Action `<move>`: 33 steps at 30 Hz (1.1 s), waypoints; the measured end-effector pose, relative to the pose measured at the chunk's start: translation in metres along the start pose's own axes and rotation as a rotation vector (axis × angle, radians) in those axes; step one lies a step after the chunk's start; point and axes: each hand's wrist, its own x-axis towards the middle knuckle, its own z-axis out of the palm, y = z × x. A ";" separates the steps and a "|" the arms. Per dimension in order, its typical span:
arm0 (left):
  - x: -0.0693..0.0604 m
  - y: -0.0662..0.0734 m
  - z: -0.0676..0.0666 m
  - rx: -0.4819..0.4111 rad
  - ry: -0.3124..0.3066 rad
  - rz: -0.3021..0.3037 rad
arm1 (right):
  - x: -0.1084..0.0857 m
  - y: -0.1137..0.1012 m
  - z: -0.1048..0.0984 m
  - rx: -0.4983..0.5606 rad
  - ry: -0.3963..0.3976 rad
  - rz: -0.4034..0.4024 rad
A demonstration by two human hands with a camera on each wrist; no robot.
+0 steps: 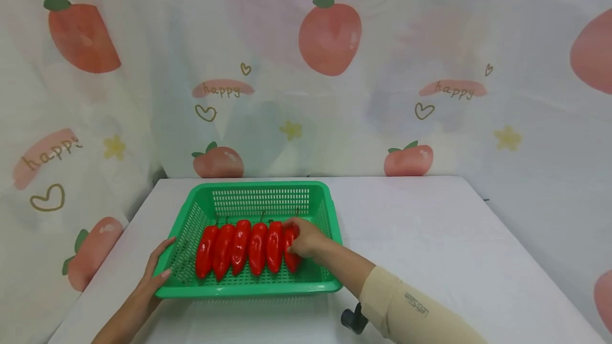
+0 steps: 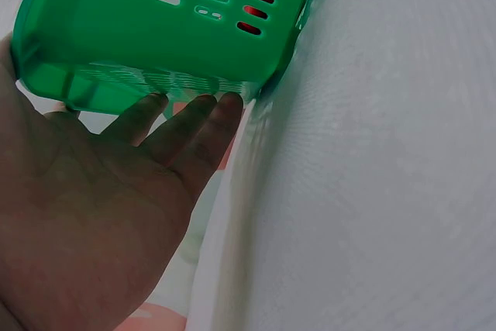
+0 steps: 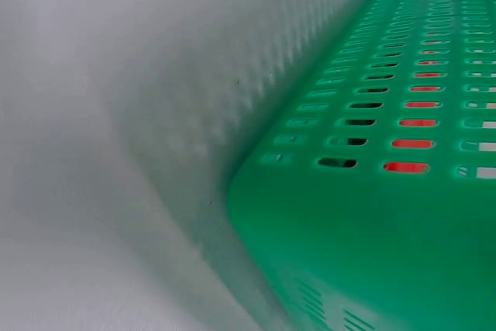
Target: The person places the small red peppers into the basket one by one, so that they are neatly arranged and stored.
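Several glossy red chili peppers (image 1: 241, 246) with thin stems lie side by side in a green plastic basket (image 1: 248, 290). At the right end of the row, my right hand (image 1: 306, 237) pinches the last pepper (image 1: 291, 261) between thumb and fingers, partly covering it. The right wrist view shows the basket's slotted wall (image 3: 364, 230) and red through its holes, but not the hand. My left hand (image 1: 150, 283) is at the basket's left side, touching the rim. In the left wrist view its fingers (image 2: 203, 141) reach fairly straight along the basket's outside.
The basket stands on the left part of a table with a white cloth (image 1: 411, 243). Behind and to the sides hangs a pale curtain (image 1: 363, 121) printed with fruit and hearts. A small dark object (image 1: 354, 318) shows below the right sleeve (image 1: 411, 307).
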 end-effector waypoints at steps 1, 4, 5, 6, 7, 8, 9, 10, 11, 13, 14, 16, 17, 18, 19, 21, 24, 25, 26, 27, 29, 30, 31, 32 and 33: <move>0.000 0.000 0.000 -0.001 0.001 -0.003 | 0.000 0.000 0.000 0.009 -0.008 0.002; -0.001 0.000 -0.001 -0.004 0.002 0.007 | 0.000 -0.001 0.001 0.010 -0.018 0.006; -0.002 0.000 -0.001 -0.005 0.002 0.008 | 0.000 -0.001 0.001 0.009 -0.020 0.007; -0.002 -0.001 -0.001 -0.007 0.001 0.014 | 0.000 -0.001 0.002 0.007 -0.021 0.009; -0.002 -0.001 -0.002 -0.010 0.000 0.022 | 0.000 0.000 0.002 0.003 -0.022 0.010; -0.002 -0.002 -0.001 -0.013 -0.001 0.028 | 0.000 0.000 0.002 -0.001 -0.024 0.010; -0.003 -0.002 -0.001 -0.015 -0.001 0.036 | 0.000 0.000 0.002 -0.004 -0.025 0.010; -0.003 -0.003 -0.001 -0.018 -0.001 0.040 | -0.001 0.000 0.002 -0.010 -0.027 0.007; -0.004 -0.003 -0.001 -0.018 0.001 0.040 | -0.001 0.000 0.003 -0.019 -0.026 0.001; -0.004 -0.003 -0.001 -0.018 0.004 0.043 | -0.002 0.000 0.004 -0.041 -0.024 -0.011; -0.005 -0.003 -0.001 -0.016 0.004 0.047 | -0.002 0.000 0.004 -0.048 -0.023 -0.016; -0.004 -0.003 -0.001 -0.014 0.003 0.056 | -0.003 0.000 0.004 -0.061 -0.014 -0.022; -0.003 -0.002 -0.001 -0.012 -0.001 0.060 | -0.004 0.000 0.003 -0.066 -0.006 -0.020; -0.001 -0.002 -0.001 -0.017 -0.005 0.067 | -0.005 0.001 0.003 -0.066 0.002 -0.015; 0.000 -0.001 0.000 -0.020 -0.007 0.071 | -0.006 0.001 0.002 -0.065 0.011 -0.012; 0.003 -0.001 0.001 -0.022 -0.011 0.065 | -0.007 0.001 0.001 -0.071 0.034 -0.010; 0.005 0.000 0.001 -0.026 -0.013 0.061 | -0.008 0.002 0.000 -0.088 0.079 -0.033; 0.006 0.000 0.002 -0.022 -0.017 0.058 | -0.007 0.002 0.000 -0.097 0.096 -0.049; 0.006 0.000 0.002 -0.021 -0.018 0.052 | -0.008 0.003 0.000 -0.104 0.114 -0.066; 0.006 -0.001 0.003 -0.022 -0.024 0.054 | -0.008 0.004 0.000 -0.113 0.129 -0.087; 0.007 -0.001 0.004 -0.034 -0.034 0.057 | -0.008 0.005 -0.001 -0.123 0.155 -0.125; 0.007 -0.001 0.005 -0.036 -0.037 0.056 | -0.008 0.006 -0.002 -0.124 0.163 -0.143; 0.007 -0.002 0.006 -0.040 -0.035 0.054 | -0.008 0.006 -0.004 -0.120 0.165 -0.161; 0.007 -0.002 0.007 -0.044 -0.031 0.046 | -0.009 0.006 -0.006 -0.108 0.164 -0.177; 0.006 -0.003 0.007 -0.050 -0.029 0.047 | -0.011 0.005 -0.008 -0.093 0.160 -0.193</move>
